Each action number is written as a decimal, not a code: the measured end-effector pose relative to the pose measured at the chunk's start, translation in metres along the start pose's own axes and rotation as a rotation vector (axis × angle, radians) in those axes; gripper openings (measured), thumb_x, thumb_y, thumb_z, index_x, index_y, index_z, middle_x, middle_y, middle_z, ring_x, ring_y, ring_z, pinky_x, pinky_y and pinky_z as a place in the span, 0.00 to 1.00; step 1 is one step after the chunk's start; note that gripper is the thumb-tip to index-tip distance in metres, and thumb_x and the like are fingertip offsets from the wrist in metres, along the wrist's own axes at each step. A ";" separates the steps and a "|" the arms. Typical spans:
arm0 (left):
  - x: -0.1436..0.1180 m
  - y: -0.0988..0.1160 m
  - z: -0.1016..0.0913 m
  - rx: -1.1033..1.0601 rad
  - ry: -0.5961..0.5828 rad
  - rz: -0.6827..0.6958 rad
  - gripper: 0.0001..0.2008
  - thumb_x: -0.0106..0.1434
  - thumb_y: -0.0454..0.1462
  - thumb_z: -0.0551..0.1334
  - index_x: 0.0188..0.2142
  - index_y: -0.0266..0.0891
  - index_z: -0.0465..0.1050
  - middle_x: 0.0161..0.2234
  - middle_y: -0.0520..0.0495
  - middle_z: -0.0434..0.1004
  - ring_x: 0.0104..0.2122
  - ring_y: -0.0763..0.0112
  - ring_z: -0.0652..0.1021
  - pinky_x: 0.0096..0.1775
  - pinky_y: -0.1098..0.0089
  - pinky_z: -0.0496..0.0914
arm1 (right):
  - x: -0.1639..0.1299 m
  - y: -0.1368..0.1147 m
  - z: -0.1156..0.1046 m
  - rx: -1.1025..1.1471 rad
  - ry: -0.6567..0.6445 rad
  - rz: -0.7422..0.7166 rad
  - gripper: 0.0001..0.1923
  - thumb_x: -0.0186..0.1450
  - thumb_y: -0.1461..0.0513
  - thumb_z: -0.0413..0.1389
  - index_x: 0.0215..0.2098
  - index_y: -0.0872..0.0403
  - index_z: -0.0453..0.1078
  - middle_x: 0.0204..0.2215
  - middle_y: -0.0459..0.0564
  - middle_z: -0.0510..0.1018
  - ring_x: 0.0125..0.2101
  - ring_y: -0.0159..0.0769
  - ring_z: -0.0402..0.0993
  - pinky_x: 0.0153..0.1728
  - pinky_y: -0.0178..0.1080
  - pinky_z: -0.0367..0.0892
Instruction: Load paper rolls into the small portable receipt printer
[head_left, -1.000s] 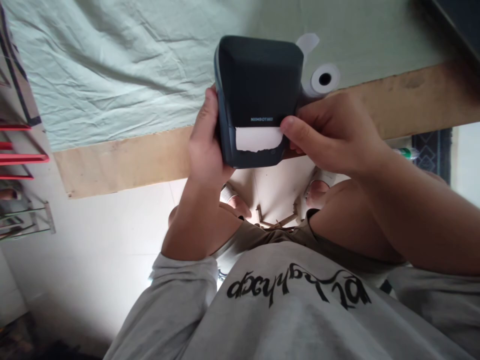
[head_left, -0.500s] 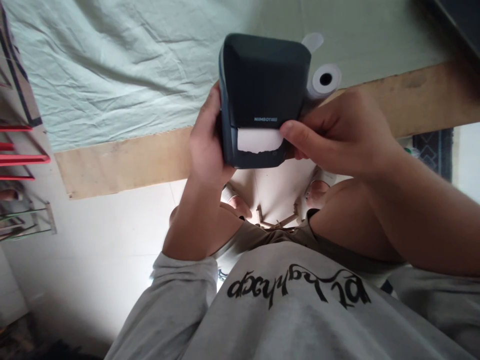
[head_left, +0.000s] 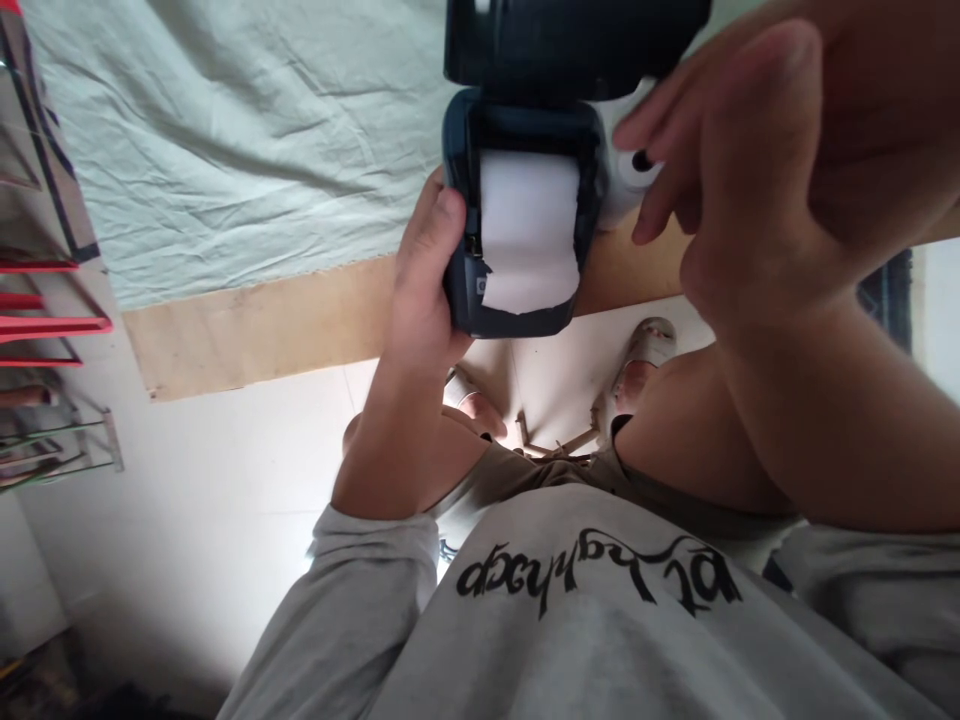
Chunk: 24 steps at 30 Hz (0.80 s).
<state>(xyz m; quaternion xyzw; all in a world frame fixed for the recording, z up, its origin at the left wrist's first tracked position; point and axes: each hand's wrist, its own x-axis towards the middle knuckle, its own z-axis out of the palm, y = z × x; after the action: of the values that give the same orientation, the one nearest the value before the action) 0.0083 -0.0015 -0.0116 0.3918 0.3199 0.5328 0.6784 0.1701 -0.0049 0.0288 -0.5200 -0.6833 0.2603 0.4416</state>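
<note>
A dark label printer point(head_left: 459, 300) is in my left hand point(head_left: 421, 265), which grips its left side with the thumb over the edge. The printer's lid point(head_left: 562, 50) is swung up, partly past the top of the picture. White label paper point(head_left: 531, 225) sits inside, its torn end hanging over the front edge. To the right of the lid is my right hand point(head_left: 750, 170), fingers apart and slightly blurred. Whether a fingertip still touches the lid, I cannot tell. Behind those fingers a second white paper roll point(head_left: 619, 195) is partly hidden.
A pale green cloth point(head_left: 262, 150) covers the table, leaving a strip of wooden edge point(head_left: 277, 320) bare. Red and green racks point(head_left: 60, 325) stand at the far left. Below the table are my legs and the light floor point(head_left: 225, 460).
The printer's lid has gone from closed to raised, exposing the paper inside. My right hand has moved from the printer's front edge up and to the right. The left hand keeps its grip.
</note>
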 end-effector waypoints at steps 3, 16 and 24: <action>-0.001 0.000 -0.001 0.010 -0.013 -0.008 0.12 0.62 0.43 0.51 0.41 0.40 0.65 0.39 0.48 0.71 0.49 0.64 0.69 0.48 0.65 0.65 | 0.003 0.005 0.000 -0.206 0.072 -0.186 0.26 0.62 0.50 0.39 0.34 0.60 0.70 0.25 0.50 0.68 0.27 0.18 0.63 0.32 0.28 0.56; 0.000 -0.006 -0.002 0.016 -0.022 0.003 0.14 0.60 0.45 0.54 0.44 0.44 0.64 0.39 0.49 0.71 0.50 0.62 0.68 0.48 0.64 0.66 | 0.007 -0.009 0.006 -0.894 -0.359 0.007 0.21 0.57 0.45 0.44 0.48 0.35 0.54 0.36 0.38 0.69 0.38 0.30 0.67 0.28 0.25 0.35; -0.002 -0.007 -0.007 0.050 0.049 -0.012 0.13 0.59 0.46 0.56 0.39 0.43 0.69 0.39 0.51 0.72 0.44 0.65 0.72 0.47 0.66 0.68 | 0.008 -0.011 -0.008 -0.686 -0.321 0.039 0.22 0.54 0.50 0.50 0.47 0.38 0.58 0.34 0.40 0.68 0.35 0.26 0.63 0.30 0.27 0.41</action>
<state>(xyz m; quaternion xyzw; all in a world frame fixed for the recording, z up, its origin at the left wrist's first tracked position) 0.0051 -0.0034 -0.0211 0.3934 0.3519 0.5303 0.6635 0.1713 -0.0020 0.0445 -0.6032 -0.7811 0.1030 0.1244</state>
